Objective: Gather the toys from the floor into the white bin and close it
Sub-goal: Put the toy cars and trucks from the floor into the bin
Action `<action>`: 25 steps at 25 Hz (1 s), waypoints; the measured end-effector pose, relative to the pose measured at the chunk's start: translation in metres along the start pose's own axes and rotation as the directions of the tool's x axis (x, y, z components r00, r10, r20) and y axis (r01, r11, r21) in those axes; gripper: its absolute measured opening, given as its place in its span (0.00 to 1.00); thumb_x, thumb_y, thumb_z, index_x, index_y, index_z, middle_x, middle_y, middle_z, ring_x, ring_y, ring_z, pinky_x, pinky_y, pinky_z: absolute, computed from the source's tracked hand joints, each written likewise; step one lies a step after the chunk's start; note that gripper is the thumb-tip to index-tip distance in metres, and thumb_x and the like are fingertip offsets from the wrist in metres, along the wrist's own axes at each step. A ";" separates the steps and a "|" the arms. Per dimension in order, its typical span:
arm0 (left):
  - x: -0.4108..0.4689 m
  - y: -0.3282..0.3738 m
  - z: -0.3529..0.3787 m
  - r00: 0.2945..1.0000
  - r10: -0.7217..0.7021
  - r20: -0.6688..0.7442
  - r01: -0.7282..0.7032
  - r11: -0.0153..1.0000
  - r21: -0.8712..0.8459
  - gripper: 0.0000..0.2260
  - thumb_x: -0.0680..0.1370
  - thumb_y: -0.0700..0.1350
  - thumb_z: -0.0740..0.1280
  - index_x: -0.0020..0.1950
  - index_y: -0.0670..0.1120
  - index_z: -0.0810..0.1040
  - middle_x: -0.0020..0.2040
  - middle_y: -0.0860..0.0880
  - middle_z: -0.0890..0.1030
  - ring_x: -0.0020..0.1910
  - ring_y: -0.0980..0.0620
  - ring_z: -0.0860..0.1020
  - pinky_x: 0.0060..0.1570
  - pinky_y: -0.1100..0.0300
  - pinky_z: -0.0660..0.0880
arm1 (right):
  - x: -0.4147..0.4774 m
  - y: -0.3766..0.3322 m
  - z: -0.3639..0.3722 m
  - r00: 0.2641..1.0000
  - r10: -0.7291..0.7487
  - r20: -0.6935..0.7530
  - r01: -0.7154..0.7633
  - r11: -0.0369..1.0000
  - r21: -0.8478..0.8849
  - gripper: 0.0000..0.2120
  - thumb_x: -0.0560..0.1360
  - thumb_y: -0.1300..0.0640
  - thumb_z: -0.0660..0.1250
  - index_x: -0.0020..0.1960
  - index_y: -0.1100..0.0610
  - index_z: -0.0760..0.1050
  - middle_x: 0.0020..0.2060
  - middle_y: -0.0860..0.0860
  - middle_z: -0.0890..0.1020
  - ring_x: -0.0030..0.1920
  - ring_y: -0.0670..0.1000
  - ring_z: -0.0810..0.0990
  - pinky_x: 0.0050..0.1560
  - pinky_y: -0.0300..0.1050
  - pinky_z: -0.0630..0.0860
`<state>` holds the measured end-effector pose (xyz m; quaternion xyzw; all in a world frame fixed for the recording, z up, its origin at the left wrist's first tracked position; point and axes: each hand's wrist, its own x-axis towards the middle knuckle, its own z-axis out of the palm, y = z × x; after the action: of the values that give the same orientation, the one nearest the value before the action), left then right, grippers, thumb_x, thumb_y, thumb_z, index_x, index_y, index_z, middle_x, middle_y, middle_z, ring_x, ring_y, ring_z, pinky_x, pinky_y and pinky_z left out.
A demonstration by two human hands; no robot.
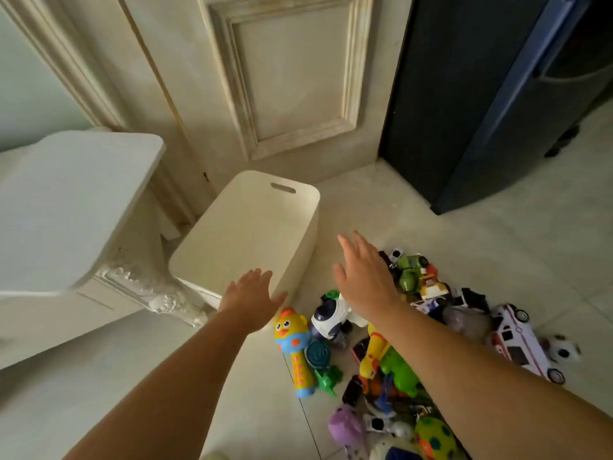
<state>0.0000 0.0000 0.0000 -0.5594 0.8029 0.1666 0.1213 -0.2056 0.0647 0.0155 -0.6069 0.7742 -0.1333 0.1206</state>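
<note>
Pale tiled floor (464,247) fills the lower view. A cream panelled door (292,78) stands behind, with a dark blue cabinet (464,111) to its right and a white ornate carved furniture piece (66,210) at left.

White plastic bin with rounded corners and a slot handle (285,190) sits on the floor in front of the door, just beside the carved furniture. It is open on top, and no lid shows on it. What can be seen of its inside is bare.

Heap of mixed plastic toys (391,366) lies on the floor to the right of the bin and nearer the camera, well spread. All of them are outside the bin.

Both forearms reach forward. Left hand (252,297) hovers at the bin's near corner, fingers spread, holding nothing; whether it touches the rim cannot be told. Right hand (365,273) is raised above the toy heap, palm down, fingers apart, empty.

Smaller items in the heap:
- white toy ambulance van (517,340) on the right edge
- yellow-and-blue duck-faced toy microphone (295,346) nearest the left hand
- white-and-navy toy robot (328,317) beside it
- green toy vehicle (409,270) at the far end
</note>
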 end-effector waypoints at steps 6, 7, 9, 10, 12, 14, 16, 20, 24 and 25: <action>-0.031 -0.014 0.029 0.999 -0.019 0.040 0.007 0.961 0.278 0.19 0.81 0.47 0.58 0.72 0.50 0.66 0.69 0.48 0.73 0.71 0.48 0.68 0.74 0.50 0.54 | -0.082 0.015 0.003 0.997 0.077 0.003 -0.077 0.996 0.049 0.26 0.81 0.50 0.55 0.78 0.53 0.55 0.77 0.56 0.56 0.77 0.55 0.57 0.72 0.50 0.60; -0.034 -0.011 0.029 0.999 -0.019 0.037 0.009 0.964 0.265 0.18 0.81 0.45 0.58 0.71 0.51 0.68 0.69 0.49 0.74 0.70 0.48 0.70 0.73 0.51 0.56 | -0.092 0.018 0.003 0.997 0.076 0.004 -0.076 0.996 0.046 0.26 0.81 0.51 0.56 0.78 0.54 0.56 0.77 0.55 0.56 0.76 0.55 0.57 0.72 0.49 0.61; -0.048 -0.004 0.032 0.999 -0.015 0.036 0.007 0.975 0.223 0.17 0.81 0.42 0.58 0.68 0.53 0.73 0.66 0.49 0.76 0.66 0.47 0.73 0.66 0.54 0.67 | -0.113 0.023 0.004 0.996 0.088 0.014 -0.089 0.995 0.056 0.26 0.81 0.51 0.56 0.78 0.54 0.56 0.77 0.55 0.56 0.76 0.55 0.57 0.72 0.50 0.61; -0.056 0.001 0.034 0.999 -0.011 0.041 0.003 0.979 0.204 0.16 0.81 0.42 0.58 0.67 0.53 0.74 0.64 0.49 0.77 0.64 0.47 0.75 0.60 0.55 0.71 | -0.121 0.025 0.003 0.995 0.098 0.021 -0.099 0.993 0.061 0.26 0.81 0.51 0.56 0.78 0.54 0.56 0.78 0.55 0.55 0.77 0.55 0.57 0.72 0.50 0.61; -0.072 0.010 0.040 0.999 0.007 0.044 -0.014 0.986 0.166 0.17 0.80 0.41 0.57 0.65 0.54 0.75 0.62 0.49 0.78 0.61 0.47 0.77 0.56 0.56 0.73 | -0.132 0.027 0.003 0.993 0.118 0.016 -0.119 0.990 0.077 0.26 0.81 0.50 0.56 0.78 0.54 0.56 0.78 0.55 0.55 0.77 0.55 0.56 0.71 0.51 0.63; -0.088 0.018 0.052 0.999 0.026 0.042 -0.031 0.992 0.123 0.17 0.80 0.42 0.57 0.65 0.55 0.76 0.62 0.50 0.78 0.61 0.47 0.77 0.56 0.57 0.73 | -0.141 0.026 0.002 0.992 0.128 0.021 -0.130 0.986 0.101 0.26 0.81 0.50 0.56 0.78 0.54 0.56 0.78 0.55 0.54 0.77 0.56 0.56 0.69 0.52 0.65; -0.103 0.023 0.062 0.999 0.021 0.045 -0.025 0.995 0.095 0.17 0.80 0.42 0.58 0.64 0.56 0.76 0.62 0.51 0.78 0.61 0.48 0.76 0.56 0.58 0.72 | -0.149 0.023 0.003 0.991 0.128 0.030 -0.131 0.981 0.140 0.26 0.81 0.49 0.55 0.77 0.55 0.57 0.77 0.56 0.55 0.76 0.57 0.58 0.68 0.53 0.66; -0.137 0.027 0.079 0.996 0.024 0.090 -0.030 0.997 0.072 0.15 0.79 0.44 0.60 0.64 0.56 0.77 0.63 0.51 0.78 0.62 0.49 0.75 0.57 0.58 0.71 | -0.170 0.016 0.009 0.984 0.117 0.135 -0.137 0.979 0.153 0.24 0.81 0.48 0.55 0.74 0.56 0.60 0.74 0.56 0.60 0.71 0.60 0.64 0.65 0.54 0.69; -0.153 0.023 0.076 0.978 0.083 0.192 -0.087 0.996 0.015 0.13 0.77 0.49 0.67 0.61 0.54 0.80 0.61 0.52 0.78 0.61 0.50 0.75 0.54 0.59 0.72 | -0.177 0.018 0.019 0.968 0.105 0.229 -0.138 0.981 0.134 0.23 0.82 0.49 0.54 0.75 0.56 0.60 0.73 0.57 0.61 0.70 0.60 0.66 0.66 0.53 0.67; -0.155 0.023 0.075 0.969 0.099 0.228 -0.103 0.995 0.005 0.13 0.76 0.49 0.69 0.61 0.53 0.80 0.60 0.51 0.79 0.61 0.50 0.75 0.53 0.60 0.71 | -0.176 0.022 0.022 0.964 0.116 0.240 -0.149 0.981 0.124 0.23 0.82 0.49 0.54 0.75 0.56 0.61 0.73 0.57 0.62 0.70 0.60 0.66 0.66 0.53 0.67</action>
<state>0.0324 0.1709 -0.0067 -0.4941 0.8125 0.2288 0.2084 -0.1762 0.2397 -0.0083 -0.5549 0.7825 -0.1075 0.2611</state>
